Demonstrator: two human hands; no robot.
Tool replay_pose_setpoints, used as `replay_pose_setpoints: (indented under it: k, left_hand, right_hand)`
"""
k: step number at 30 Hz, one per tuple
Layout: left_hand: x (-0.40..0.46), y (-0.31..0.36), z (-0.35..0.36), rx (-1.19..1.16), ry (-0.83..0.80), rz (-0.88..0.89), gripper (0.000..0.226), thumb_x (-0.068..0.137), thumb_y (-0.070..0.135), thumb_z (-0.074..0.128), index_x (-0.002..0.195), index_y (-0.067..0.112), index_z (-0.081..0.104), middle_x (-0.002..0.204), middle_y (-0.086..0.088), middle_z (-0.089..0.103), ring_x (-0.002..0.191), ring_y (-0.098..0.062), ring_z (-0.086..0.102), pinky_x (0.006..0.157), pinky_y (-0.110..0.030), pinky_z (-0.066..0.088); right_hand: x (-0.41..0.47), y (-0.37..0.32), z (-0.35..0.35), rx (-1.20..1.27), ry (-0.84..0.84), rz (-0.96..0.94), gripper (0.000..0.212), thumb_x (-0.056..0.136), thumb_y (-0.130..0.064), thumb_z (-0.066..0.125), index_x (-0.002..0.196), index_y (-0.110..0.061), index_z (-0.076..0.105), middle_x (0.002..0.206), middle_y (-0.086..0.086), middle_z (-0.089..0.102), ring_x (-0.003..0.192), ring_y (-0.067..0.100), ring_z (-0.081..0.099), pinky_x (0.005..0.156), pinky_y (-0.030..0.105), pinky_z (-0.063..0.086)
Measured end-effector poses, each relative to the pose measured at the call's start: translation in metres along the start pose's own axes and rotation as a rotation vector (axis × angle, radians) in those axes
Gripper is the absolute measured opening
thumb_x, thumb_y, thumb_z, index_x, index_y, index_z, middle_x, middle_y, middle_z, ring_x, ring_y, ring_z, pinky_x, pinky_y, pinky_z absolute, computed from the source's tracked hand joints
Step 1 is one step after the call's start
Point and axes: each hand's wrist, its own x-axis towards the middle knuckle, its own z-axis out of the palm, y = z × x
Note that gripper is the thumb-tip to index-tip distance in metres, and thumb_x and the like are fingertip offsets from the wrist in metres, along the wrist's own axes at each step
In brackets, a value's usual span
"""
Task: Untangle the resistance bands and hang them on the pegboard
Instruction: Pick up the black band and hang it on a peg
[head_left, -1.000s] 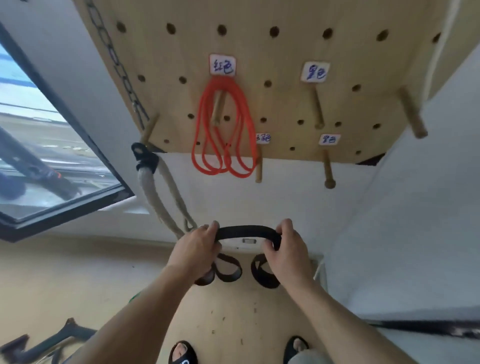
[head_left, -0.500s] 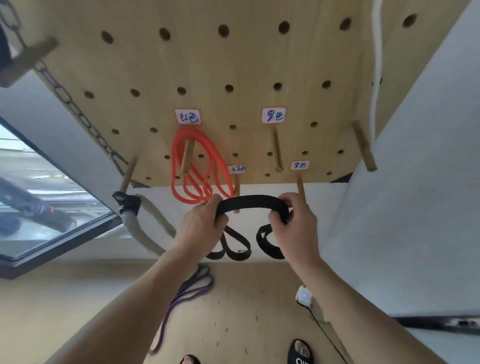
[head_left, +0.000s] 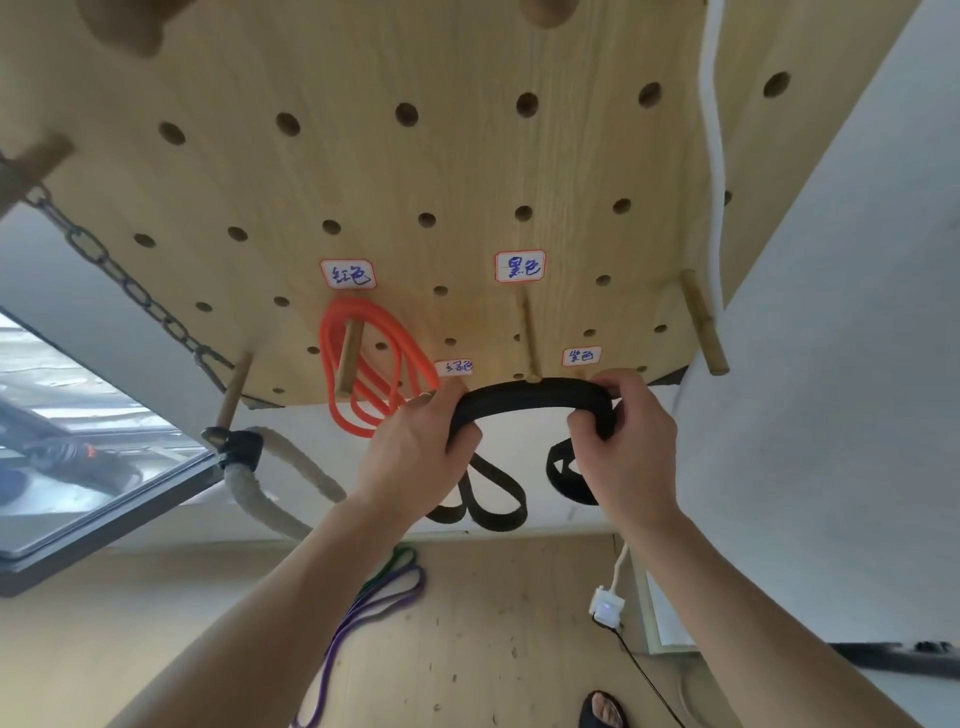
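Home gym: pegboard (head_left: 415, 171), battle rope (head_left: 260, 493)

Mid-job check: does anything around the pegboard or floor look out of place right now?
Yes. Purple and green bands lie in a loose heap on the floor, not yet hung. The red band hangs on its peg. Both hands, left and right, hold the black band bunched just below a peg.

both forearms are bare up to the frame's lower edge, with no sleeve, watch or bracelet in view; the left hand (head_left: 415, 457) and the right hand (head_left: 626, 447) carry no rings or gloves, and the fingers that show have short, plain nails. at the bottom edge one foot (head_left: 602, 711) shows in a black open-toed sandal, its toes uncovered.
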Motion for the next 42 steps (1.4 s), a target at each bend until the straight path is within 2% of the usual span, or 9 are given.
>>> replay_pose_setpoints:
  k: [3, 10, 13, 19, 22, 24, 31, 34, 42]
  left_hand:
    - [0.003, 0.008, -0.011, -0.003, 0.065, 0.081, 0.019, 0.09, 0.025, 0.049, 0.103, 0.016, 0.06, 0.063, 0.001, 0.061, 0.052, -0.019, 0.06, 0.049, -0.044, 0.053]
    - [-0.013, 0.012, -0.022, 0.028, 0.052, 0.209, 0.018, 0.091, 0.028, 0.049, 0.103, 0.018, 0.058, 0.069, 0.005, 0.06, 0.055, -0.015, 0.058, 0.048, -0.039, 0.053]
    - [-0.001, 0.022, -0.03, -0.043, 0.137, 0.187, 0.021, 0.096, 0.029, 0.046, 0.105, 0.016, 0.06, 0.068, 0.007, 0.058, 0.052, -0.01, 0.059, 0.046, -0.035, 0.053]
    - [0.051, 0.045, -0.041, -0.042, 0.296, 0.09, 0.015, 0.101, 0.019, 0.053, 0.111, 0.01, 0.06, 0.087, 0.002, 0.058, 0.053, -0.003, 0.055, 0.048, -0.013, 0.046]
    - [0.072, 0.047, -0.034, -0.008, 0.299, -0.032, 0.017, 0.104, 0.021, 0.053, 0.114, 0.008, 0.059, 0.103, -0.006, 0.055, 0.056, -0.009, 0.055, 0.052, -0.016, 0.047]
    - [0.078, 0.045, -0.026, -0.005, 0.257, -0.095, 0.018, 0.105, 0.024, 0.051, 0.114, 0.009, 0.057, 0.104, -0.007, 0.054, 0.059, -0.015, 0.057, 0.056, -0.03, 0.056]
    - [0.087, 0.043, 0.0, -0.027, 0.2, -0.22, 0.012, 0.106, 0.024, 0.048, 0.105, 0.013, 0.053, 0.105, -0.009, 0.058, 0.07, -0.019, 0.057, 0.056, -0.026, 0.046]
    - [0.084, 0.039, -0.001, 0.008, 0.225, -0.228, 0.014, 0.106, 0.025, 0.049, 0.109, 0.012, 0.051, 0.103, -0.008, 0.057, 0.068, -0.021, 0.059, 0.057, -0.033, 0.053]
    - [0.078, 0.038, 0.006, 0.252, 0.279, -0.145, 0.023, 0.102, 0.024, 0.053, 0.121, 0.017, 0.043, 0.091, -0.006, 0.062, 0.075, -0.023, 0.059, 0.065, -0.04, 0.058]
  right_hand:
    - [0.011, -0.006, -0.015, -0.041, 0.028, -0.122, 0.02, 0.08, -0.007, 0.062, 0.099, -0.01, 0.065, 0.08, -0.005, 0.065, 0.069, 0.009, 0.057, 0.066, 0.007, 0.04]
    - [0.009, -0.015, -0.037, -0.05, -0.034, -0.268, 0.015, 0.078, -0.004, 0.06, 0.092, -0.007, 0.065, 0.076, -0.007, 0.057, 0.068, -0.002, 0.051, 0.064, 0.006, 0.036]
    - [0.021, -0.027, -0.038, 0.016, -0.018, -0.218, 0.021, 0.08, 0.005, 0.068, 0.095, -0.009, 0.065, 0.073, -0.004, 0.061, 0.061, 0.007, 0.055, 0.055, 0.013, 0.04]
    - [0.07, -0.048, -0.023, 0.035, 0.062, -0.166, 0.012, 0.088, -0.003, 0.06, 0.099, -0.009, 0.061, 0.071, 0.002, 0.061, 0.055, 0.015, 0.056, 0.049, 0.03, 0.046]
    - [0.085, -0.042, -0.009, -0.033, 0.029, -0.119, 0.011, 0.091, -0.007, 0.058, 0.102, -0.007, 0.059, 0.073, 0.004, 0.061, 0.059, 0.019, 0.059, 0.052, 0.036, 0.051]
    - [0.087, -0.034, 0.0, -0.045, 0.006, -0.077, 0.012, 0.092, -0.008, 0.057, 0.104, -0.007, 0.058, 0.074, 0.006, 0.061, 0.061, 0.021, 0.059, 0.053, 0.038, 0.052]
    - [0.08, -0.025, 0.019, 0.136, 0.041, 0.191, 0.013, 0.091, -0.01, 0.059, 0.104, -0.012, 0.059, 0.069, -0.001, 0.062, 0.054, 0.006, 0.057, 0.05, 0.02, 0.048]
    - [0.086, -0.028, 0.018, 0.124, 0.117, 0.161, 0.011, 0.089, -0.009, 0.061, 0.099, -0.011, 0.059, 0.069, -0.005, 0.06, 0.055, 0.005, 0.057, 0.05, 0.016, 0.045]
    - [0.086, -0.028, 0.02, -0.005, 0.192, -0.01, 0.012, 0.091, -0.009, 0.061, 0.095, -0.013, 0.051, 0.07, 0.004, 0.06, 0.06, 0.019, 0.059, 0.052, 0.029, 0.05]
